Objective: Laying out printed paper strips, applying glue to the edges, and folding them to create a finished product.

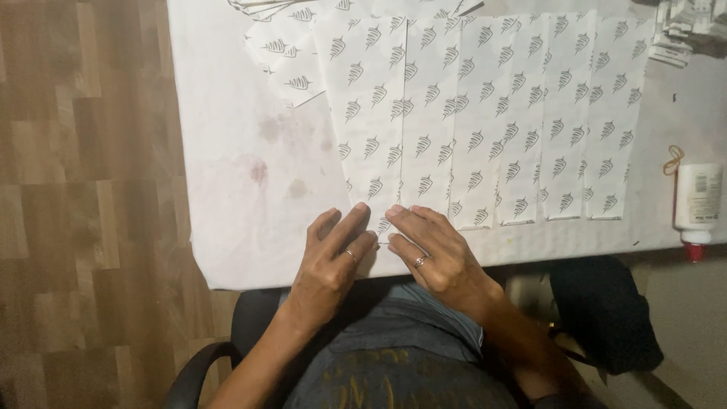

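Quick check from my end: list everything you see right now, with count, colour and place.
printed paper sheets: several overlapping, white with dark leaf motifs, across table centre
loose printed sheets: a few, same pattern, upper left of the row
paper stack: one pile, white and dark, top right corner
glue bottle: one, white with red cap, lying at right edge
rubber band: one, tan, beside the bottle
table: one, white covering, reddish stains
chair: one, black, below table
dark bag: one, black, lower right
left hand: ring on one finger, flat on nearest sheet
right hand: ring on one finger, flat on nearest sheet
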